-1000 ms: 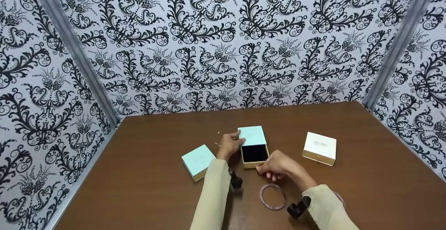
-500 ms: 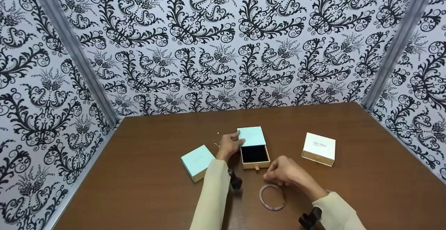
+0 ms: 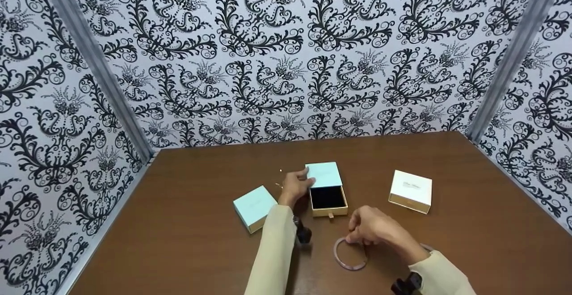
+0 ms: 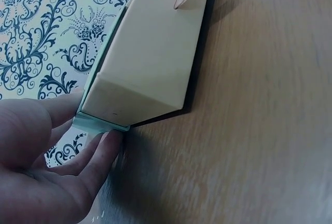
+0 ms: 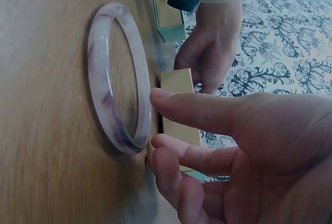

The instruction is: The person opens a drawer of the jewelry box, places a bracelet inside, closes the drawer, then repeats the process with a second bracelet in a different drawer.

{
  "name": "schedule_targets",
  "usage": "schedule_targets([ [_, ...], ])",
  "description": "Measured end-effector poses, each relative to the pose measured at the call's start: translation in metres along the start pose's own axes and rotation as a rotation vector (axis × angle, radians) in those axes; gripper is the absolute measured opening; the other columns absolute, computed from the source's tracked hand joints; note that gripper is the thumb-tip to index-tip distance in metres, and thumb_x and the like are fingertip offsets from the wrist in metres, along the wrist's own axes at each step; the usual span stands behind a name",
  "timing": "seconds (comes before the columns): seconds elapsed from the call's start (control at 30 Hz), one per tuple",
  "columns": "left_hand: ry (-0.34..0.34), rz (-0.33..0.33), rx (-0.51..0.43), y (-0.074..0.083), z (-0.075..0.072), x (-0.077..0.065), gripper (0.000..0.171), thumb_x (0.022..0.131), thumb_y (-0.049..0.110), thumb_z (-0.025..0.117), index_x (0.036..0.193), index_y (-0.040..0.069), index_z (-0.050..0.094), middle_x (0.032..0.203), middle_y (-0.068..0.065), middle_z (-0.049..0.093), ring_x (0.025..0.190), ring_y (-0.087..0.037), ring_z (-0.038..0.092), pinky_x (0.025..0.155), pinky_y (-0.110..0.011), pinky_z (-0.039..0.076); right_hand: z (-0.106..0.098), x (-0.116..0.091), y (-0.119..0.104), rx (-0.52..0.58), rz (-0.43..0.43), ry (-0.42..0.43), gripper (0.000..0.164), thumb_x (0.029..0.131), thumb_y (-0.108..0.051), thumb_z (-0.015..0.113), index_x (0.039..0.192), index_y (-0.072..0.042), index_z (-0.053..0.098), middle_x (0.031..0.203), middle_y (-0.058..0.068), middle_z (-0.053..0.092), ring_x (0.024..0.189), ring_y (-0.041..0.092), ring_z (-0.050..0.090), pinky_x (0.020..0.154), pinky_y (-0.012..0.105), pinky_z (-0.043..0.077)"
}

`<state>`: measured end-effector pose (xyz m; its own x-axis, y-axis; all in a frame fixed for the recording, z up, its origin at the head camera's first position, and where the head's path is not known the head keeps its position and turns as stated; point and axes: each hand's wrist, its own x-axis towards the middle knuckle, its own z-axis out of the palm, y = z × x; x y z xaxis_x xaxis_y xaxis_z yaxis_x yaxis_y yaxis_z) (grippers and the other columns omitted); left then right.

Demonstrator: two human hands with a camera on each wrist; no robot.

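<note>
A small drawer box with a pale blue sleeve (image 3: 323, 174) stands mid-table. Its cream drawer (image 4: 150, 47) is pulled out toward me, showing a black lining (image 3: 327, 196). My left hand (image 3: 295, 187) grips the sleeve's left side between thumb and fingers. Flat on the table in front of the box lies a marbled mauve-and-white bangle (image 5: 99, 71). At its far rim is my right hand (image 3: 373, 228). In the right wrist view the thumb tip meets or nearly meets the rim, and the thumb and forefinger stand apart with nothing pinched between them.
A second pale blue box (image 3: 255, 208) sits left of my left forearm. At the right stands a white-topped box (image 3: 410, 190). Another ring-shaped edge (image 3: 427, 247) peeks out behind my right wrist. Tiny shiny items (image 3: 279, 185) lie beside my left hand. Patterned walls (image 3: 268, 62) enclose the table.
My right hand has let go of the drawer's pull tab and moved toward me to the bangle's far rim. My left hand stays on the sleeve, and the drawer remains pulled out.
</note>
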<state>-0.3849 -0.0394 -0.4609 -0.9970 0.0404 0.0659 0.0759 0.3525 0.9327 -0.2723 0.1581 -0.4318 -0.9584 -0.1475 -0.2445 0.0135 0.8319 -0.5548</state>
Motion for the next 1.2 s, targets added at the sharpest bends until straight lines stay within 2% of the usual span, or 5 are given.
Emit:
schedule_targets([
  [0.3, 0.002, -0.008, 0.025, 0.0016, 0.0009, 0.0005, 0.044, 0.086, 0.015, 0.064, 0.127, 0.008, 0.053, 0.127, -0.012, 0.057, 0.122, -0.027, 0.050, 0.096, -0.037, 0.045, -0.0024, -0.0035, 0.0057, -0.079, 0.004, 0.006, 0.029, 0.062, -0.024, 0.084, 0.072, -0.015, 0.058, 0.059, 0.001, 0.059, 0.048, 0.013, 0.054, 0.044, 0.025, 0.041],
  [0.6, 0.011, 0.006, 0.025, -0.0004, 0.0020, 0.0019, 0.043, 0.085, 0.016, 0.065, 0.126, 0.008, 0.055, 0.124, -0.012, 0.059, 0.118, -0.027, 0.053, 0.096, -0.037, 0.045, -0.0004, -0.0035, 0.0078, -0.121, 0.007, 0.009, 0.024, 0.064, -0.024, 0.083, 0.067, -0.016, 0.060, 0.059, -0.003, 0.061, 0.048, 0.012, 0.055, 0.043, 0.024, 0.040],
  [0.9, 0.018, -0.019, 0.026, -0.0019, 0.0012, 0.0051, 0.043, 0.084, 0.017, 0.066, 0.125, 0.010, 0.056, 0.125, -0.010, 0.058, 0.119, -0.025, 0.052, 0.097, -0.036, 0.045, -0.0002, -0.0033, 0.0058, -0.093, 0.000, 0.023, 0.020, 0.066, -0.021, 0.081, 0.059, -0.016, 0.063, 0.058, -0.004, 0.061, 0.048, 0.012, 0.055, 0.041, 0.021, 0.036],
  [1.2, 0.016, 0.022, 0.025, -0.0006, 0.0001, 0.0022, 0.042, 0.084, 0.015, 0.065, 0.125, 0.007, 0.056, 0.126, -0.011, 0.057, 0.120, -0.027, 0.051, 0.099, -0.038, 0.043, 0.0001, -0.0038, 0.0059, -0.070, -0.007, 0.052, 0.019, 0.065, -0.019, 0.082, 0.057, -0.015, 0.065, 0.055, -0.004, 0.062, 0.046, 0.010, 0.054, 0.040, 0.020, 0.036],
])
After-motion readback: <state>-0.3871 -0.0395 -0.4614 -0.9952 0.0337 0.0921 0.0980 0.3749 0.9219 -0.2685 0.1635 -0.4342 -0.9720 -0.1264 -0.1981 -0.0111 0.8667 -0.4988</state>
